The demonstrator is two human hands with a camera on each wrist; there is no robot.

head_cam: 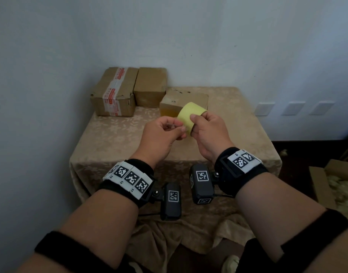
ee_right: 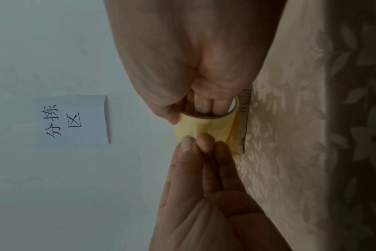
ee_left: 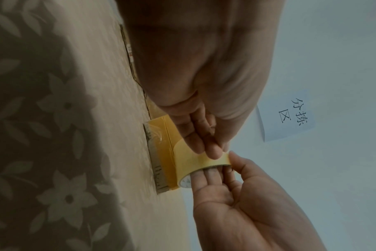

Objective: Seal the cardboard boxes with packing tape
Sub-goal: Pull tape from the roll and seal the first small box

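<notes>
A roll of yellow packing tape (head_cam: 188, 113) is held above the table's middle. My right hand (head_cam: 198, 119) grips it, fingers through the core and thumb on the outer face. My left hand (head_cam: 179, 128) pinches at the roll's near side, with fingertips (ee_right: 204, 141) on the yellow surface. Three cardboard boxes stand at the back left: one with red-and-white tape (head_cam: 114, 93), a plain one (head_cam: 150, 85), and a low one (head_cam: 181, 99) just behind the roll. That low box (ee_left: 159, 152) has yellow tape on its front face.
The table (head_cam: 118, 138) wears a beige flowered cloth and stands in a wall corner. A paper sign (ee_left: 290, 117) hangs on the wall behind. On the floor to the right is an open cardboard box (head_cam: 326, 180) with filling.
</notes>
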